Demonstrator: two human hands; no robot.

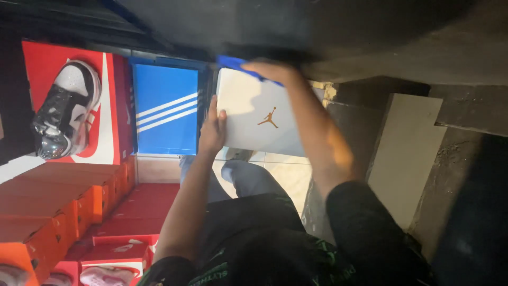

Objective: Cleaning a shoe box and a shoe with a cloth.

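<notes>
Head view: you've got the white shoebox (259,119) up in front of you, just right of the blue striped box (166,108). Your left hand (212,130) is clamped on its left edge, and your right hand (272,71) is curled over the top edge, though it's blurry. That grip looks thin to me. Two edges only, so the box could twist out and drop toward your knees, or the lid could pop if it's loose.

Can't tell what's inside; it's closed. Same goes for the blue one and the orange boxes (63,196) stacked lower left. Only the red box (108,106) shows a shoe, a black-and-white sneaker (66,114) sitting on top of it.
</notes>
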